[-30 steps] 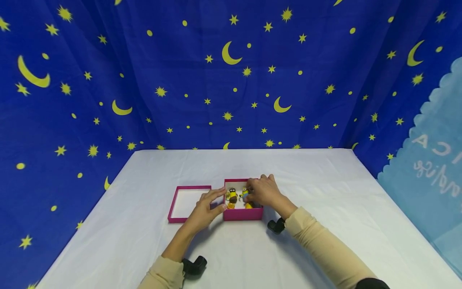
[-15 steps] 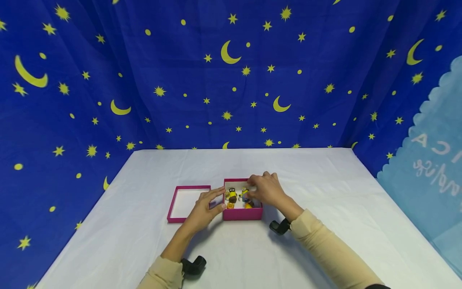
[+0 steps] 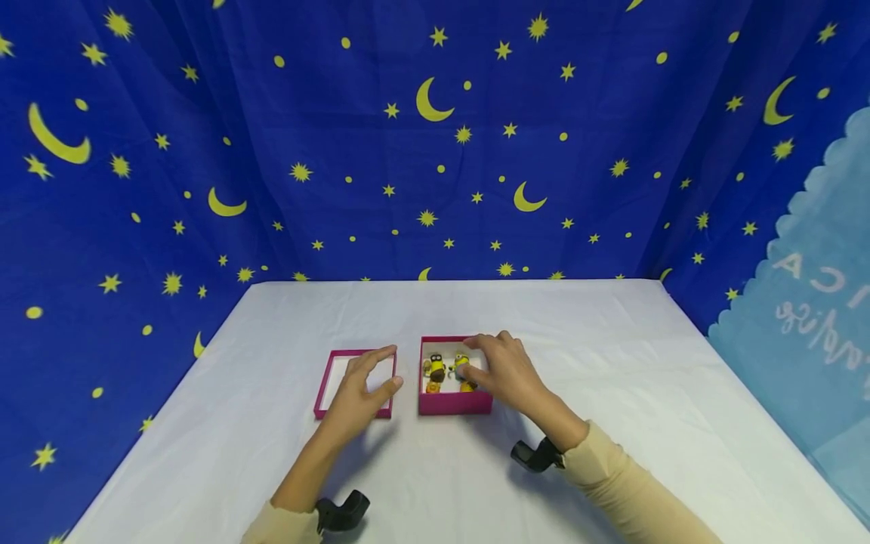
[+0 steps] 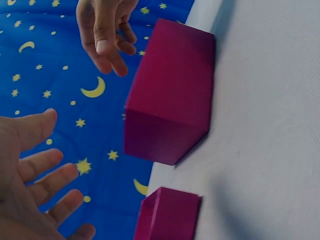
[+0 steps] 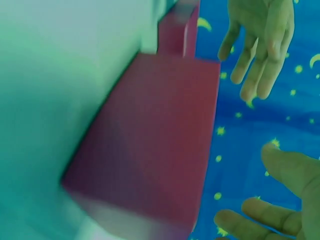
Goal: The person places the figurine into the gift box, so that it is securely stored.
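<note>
A magenta box (image 3: 454, 404) with a white inside stands mid-table. Two yellow minion figures, one with dark goggles (image 3: 437, 370) and one in blue (image 3: 462, 360), lie in it with smaller yellow pieces (image 3: 433, 387). My right hand (image 3: 506, 372) hovers at the box's right side, hiding part of the inside. In the right wrist view its fingers are spread and hold nothing, apart from the box (image 5: 155, 135). Over the magenta lid (image 3: 319, 393), left of the box, is my left hand (image 3: 356, 397). The left wrist view shows that hand (image 4: 37, 185) with extended fingers and nothing in them.
A white cloth (image 3: 578, 332) covers the table. Behind and to the left hangs a blue curtain (image 3: 367, 136) with yellow moons and stars. At the right is a light blue panel (image 3: 809, 325) with lettering. A black wrist mount (image 3: 343, 511) sits on each forearm.
My left hand has left the box's left edge and moved left over the lid. My right hand has drawn slightly back from inside the box. The figures stay in the box.
</note>
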### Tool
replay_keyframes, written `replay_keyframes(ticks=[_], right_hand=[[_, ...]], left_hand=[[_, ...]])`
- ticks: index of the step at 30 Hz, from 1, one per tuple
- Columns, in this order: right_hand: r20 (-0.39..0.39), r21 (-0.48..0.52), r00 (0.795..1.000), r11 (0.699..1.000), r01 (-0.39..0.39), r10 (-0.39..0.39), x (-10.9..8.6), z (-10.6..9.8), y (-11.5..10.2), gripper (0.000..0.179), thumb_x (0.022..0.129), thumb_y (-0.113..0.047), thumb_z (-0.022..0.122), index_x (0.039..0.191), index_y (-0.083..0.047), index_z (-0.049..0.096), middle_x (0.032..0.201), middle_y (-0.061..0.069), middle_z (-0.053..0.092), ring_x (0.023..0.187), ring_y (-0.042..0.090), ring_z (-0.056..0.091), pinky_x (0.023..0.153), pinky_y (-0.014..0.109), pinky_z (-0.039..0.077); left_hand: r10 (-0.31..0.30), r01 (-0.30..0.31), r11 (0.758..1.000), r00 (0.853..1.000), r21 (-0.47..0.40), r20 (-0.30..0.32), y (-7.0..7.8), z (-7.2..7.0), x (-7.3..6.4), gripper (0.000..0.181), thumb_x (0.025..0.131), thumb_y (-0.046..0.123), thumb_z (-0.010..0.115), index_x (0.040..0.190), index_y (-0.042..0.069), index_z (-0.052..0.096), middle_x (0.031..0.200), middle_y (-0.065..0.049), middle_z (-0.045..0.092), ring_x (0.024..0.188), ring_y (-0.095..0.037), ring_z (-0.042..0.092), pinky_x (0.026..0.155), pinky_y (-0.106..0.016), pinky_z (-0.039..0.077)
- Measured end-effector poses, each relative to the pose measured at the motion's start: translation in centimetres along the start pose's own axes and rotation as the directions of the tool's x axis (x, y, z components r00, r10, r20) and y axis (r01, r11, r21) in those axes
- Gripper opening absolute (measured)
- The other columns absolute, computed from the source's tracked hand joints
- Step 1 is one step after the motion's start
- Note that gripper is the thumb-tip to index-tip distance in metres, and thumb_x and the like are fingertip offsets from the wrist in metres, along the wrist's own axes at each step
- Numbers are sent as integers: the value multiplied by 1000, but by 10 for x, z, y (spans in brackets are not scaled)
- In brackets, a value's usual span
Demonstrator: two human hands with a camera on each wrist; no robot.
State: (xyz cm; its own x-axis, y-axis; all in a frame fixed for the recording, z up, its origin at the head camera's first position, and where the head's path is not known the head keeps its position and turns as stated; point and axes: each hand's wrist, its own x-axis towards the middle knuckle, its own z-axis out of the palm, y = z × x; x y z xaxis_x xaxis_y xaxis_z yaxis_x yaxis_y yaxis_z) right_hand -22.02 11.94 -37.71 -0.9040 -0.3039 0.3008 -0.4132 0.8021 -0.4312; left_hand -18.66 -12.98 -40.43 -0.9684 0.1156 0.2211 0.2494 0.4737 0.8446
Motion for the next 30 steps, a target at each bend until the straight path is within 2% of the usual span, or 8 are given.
replay_keyframes(ticks=[6, 11, 16, 24, 30], right_hand=[[-58, 67, 997, 997, 49, -45, -16, 7, -17, 47, 81, -31, 72, 121, -9, 62, 113, 6, 68, 92, 20, 53, 76, 34, 44], [-51, 129, 992, 984, 125, -119, -27, 15, -33, 54, 84, -28, 70, 128, -4, 53, 121, 11, 62, 112, 28, 55, 94, 45, 45], [-46, 152, 988, 976, 156, -151, -34, 27, -48, 60, 84, -29, 70, 132, -2, 48, 124, 12, 59, 117, 27, 54, 101, 44, 43], [-3, 204, 989, 968, 143, -146, -41, 44, -70, 65, 86, -30, 66, 139, -3, 39, 135, 12, 52, 123, 23, 50, 104, 40, 42], [-5, 227, 979, 953, 199, -203, -43, 61, -82, 67, 86, -29, 66, 139, 0, 37, 135, 13, 52, 123, 23, 51, 104, 40, 42]], left_hand=[[-1, 3, 999, 999, 37, -46, 3, -15, -11, 52, 89, 25, 65, 137, 16, 49, 141, -13, 47, 136, -33, 32, 108, -61, 27], [-22, 29, 997, 997, 78, -80, 1, -29, -20, 55, 88, 27, 65, 138, 15, 47, 142, -15, 46, 135, -35, 32, 106, -63, 27], [-45, 58, 990, 994, 130, -102, -5, -42, -24, 55, 89, 26, 64, 139, 11, 45, 140, -17, 46, 131, -35, 35, 104, -62, 30], [-125, 142, 974, 987, 178, -100, -23, -61, -32, 61, 91, 29, 62, 143, 7, 39, 140, -22, 42, 128, -36, 35, 101, -62, 32], [-147, 153, 960, 988, 235, -42, -33, -79, -35, 63, 92, 33, 59, 144, 5, 35, 140, -25, 39, 128, -39, 34, 98, -64, 34]])
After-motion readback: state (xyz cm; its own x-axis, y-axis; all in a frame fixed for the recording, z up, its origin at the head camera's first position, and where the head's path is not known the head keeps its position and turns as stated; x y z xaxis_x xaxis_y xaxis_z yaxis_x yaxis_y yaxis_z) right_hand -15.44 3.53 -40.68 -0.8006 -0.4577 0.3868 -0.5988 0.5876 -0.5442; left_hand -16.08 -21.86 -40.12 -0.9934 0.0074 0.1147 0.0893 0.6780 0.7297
